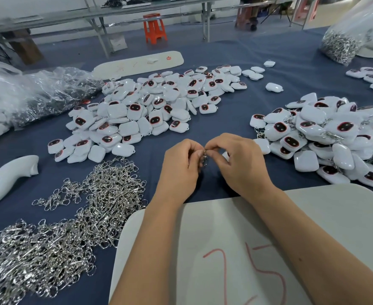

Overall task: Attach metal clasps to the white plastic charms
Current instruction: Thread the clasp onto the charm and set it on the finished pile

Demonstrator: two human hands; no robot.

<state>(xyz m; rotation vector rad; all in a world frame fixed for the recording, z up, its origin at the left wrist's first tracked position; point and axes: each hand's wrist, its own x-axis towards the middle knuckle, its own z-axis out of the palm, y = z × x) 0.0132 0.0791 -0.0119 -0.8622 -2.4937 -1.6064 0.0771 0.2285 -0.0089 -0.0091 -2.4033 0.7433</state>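
Pinching a metal clasp (204, 156) between both sets of fingertips, I am holding it just above the blue surface (269, 71). My left hand (181, 164) is gripping its lower part; my right hand (239, 158) is curling around its top, with a white charm (225, 155) partly hidden under the palm. Loose clasps (77, 216) are lying heaped at near left. Bare charms (150, 111) are piled ahead, clasped ones (326, 137) to my right. My forearms are resting on a white board (313, 249).
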